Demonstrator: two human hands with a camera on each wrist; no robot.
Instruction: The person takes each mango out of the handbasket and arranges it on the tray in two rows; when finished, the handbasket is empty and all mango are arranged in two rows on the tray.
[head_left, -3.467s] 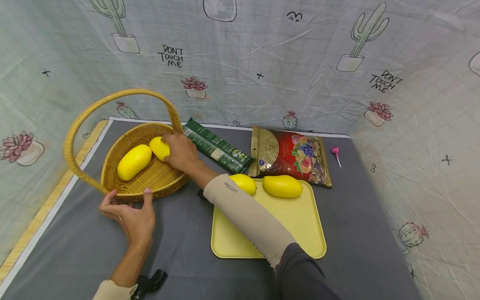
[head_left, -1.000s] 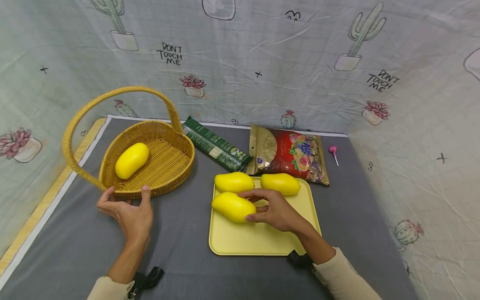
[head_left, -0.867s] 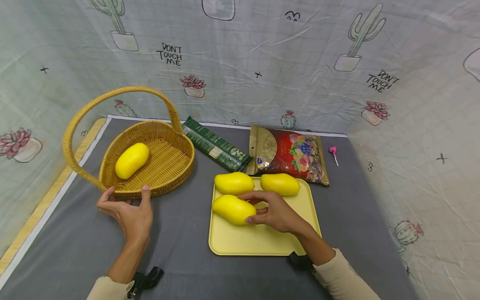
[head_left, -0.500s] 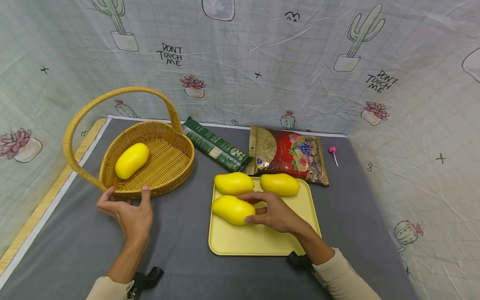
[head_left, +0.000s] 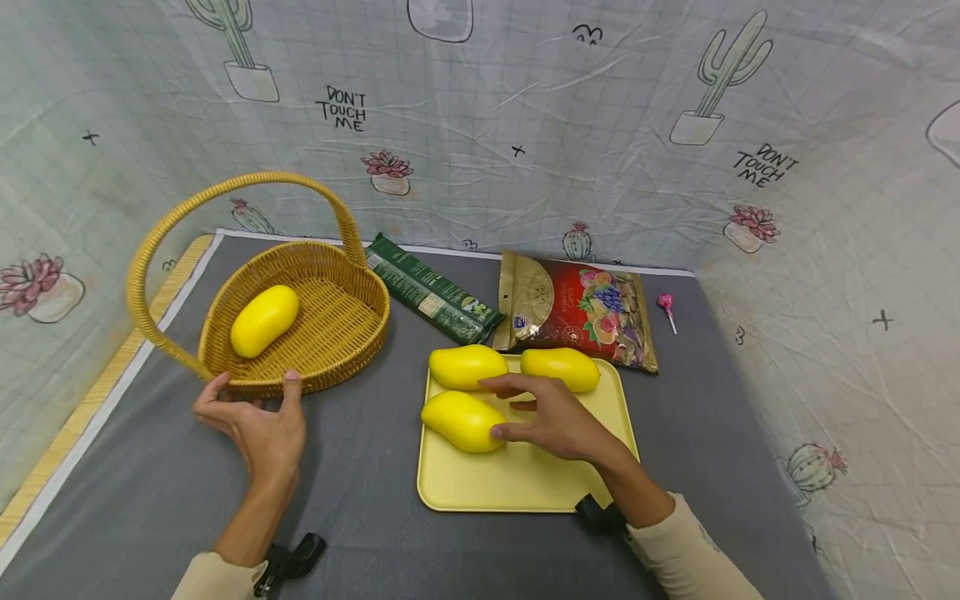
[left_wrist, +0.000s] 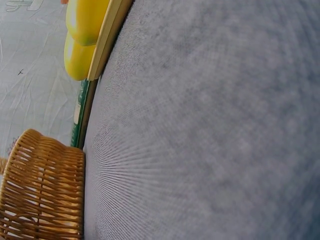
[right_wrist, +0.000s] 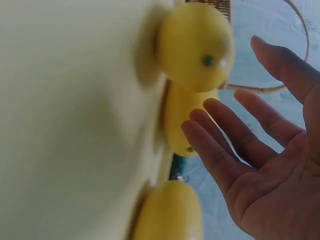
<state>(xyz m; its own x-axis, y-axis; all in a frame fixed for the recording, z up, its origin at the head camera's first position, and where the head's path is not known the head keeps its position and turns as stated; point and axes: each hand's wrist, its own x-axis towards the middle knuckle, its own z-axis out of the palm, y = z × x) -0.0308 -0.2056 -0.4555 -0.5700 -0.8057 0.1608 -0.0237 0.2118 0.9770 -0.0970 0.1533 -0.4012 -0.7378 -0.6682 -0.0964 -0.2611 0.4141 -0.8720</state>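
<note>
On the left stands a wicker basket (head_left: 337, 377) with a tall arched handle and one yellow mango (head_left: 264, 322) inside. My left hand (head_left: 262, 437) holds the basket's near rim by thumb and fingers. A pale yellow tray (head_left: 495, 492) carries three mangoes: a front one (head_left: 459, 422), a back-left one (head_left: 467, 367) and a back-right one (head_left: 561, 368). Beside the front mango, my right hand (head_left: 558, 421) has its fingers spread. The right wrist view shows the right hand (right_wrist: 270, 160) apart from the nearest mango (right_wrist: 195, 47), with nothing in its grasp.
A green packet (head_left: 431, 290) lies between basket and tray. Behind the tray is a red and gold candy bag (head_left: 577, 310), with a pink lollipop (head_left: 666, 302) to its right. A printed cloth (head_left: 517, 100) hangs around the grey-covered table (head_left: 360, 500).
The right hand moved from the basket to the tray with a mango, leaving one in the basket. It set that mango down at the front and let go. The left hand stayed put.
</note>
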